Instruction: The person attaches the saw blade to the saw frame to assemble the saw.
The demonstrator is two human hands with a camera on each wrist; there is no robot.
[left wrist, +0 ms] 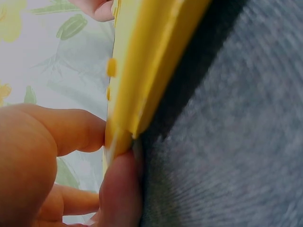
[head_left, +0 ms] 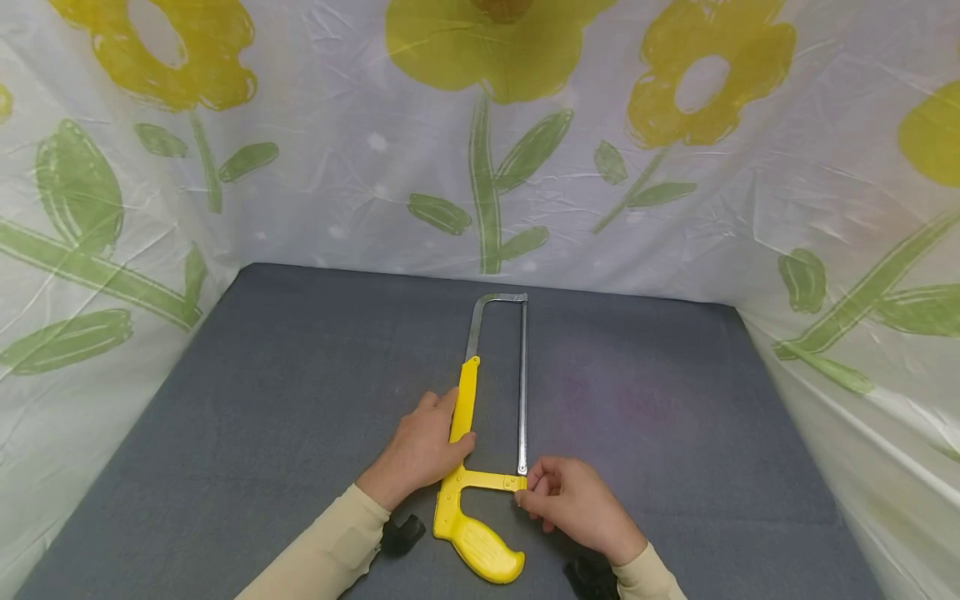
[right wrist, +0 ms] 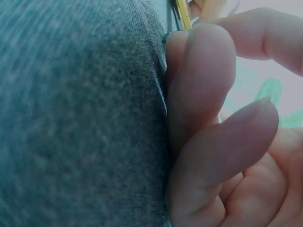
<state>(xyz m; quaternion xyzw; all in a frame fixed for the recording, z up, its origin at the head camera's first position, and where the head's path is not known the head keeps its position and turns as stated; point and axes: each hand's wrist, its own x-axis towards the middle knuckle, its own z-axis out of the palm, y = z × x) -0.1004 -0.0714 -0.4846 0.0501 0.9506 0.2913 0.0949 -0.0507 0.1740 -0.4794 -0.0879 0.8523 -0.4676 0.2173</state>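
A hacksaw (head_left: pixel 487 552) with a yellow handle and frame and a metal bow lies flat on the grey surface, its handle toward me. The straight silver blade (head_left: pixel 523 383) runs along its right side. My left hand (head_left: pixel 422 442) grips the yellow frame above the handle; the left wrist view has its thumb and fingers pinching the yellow frame (left wrist: pixel 147 61). At the near end of the blade, my right hand (head_left: pixel 573 502) has its fingers curled at the tip of the yellow crossbar (head_left: pixel 491 481). Those fingers hide the small part they pinch there.
Grey fabric covers the table (head_left: pixel 337 333). A white curtain (head_left: pixel 315 217) with yellow flowers and green leaves hangs behind it and at both sides. Dark wrist devices (head_left: pixel 401 536) sit below both hands.
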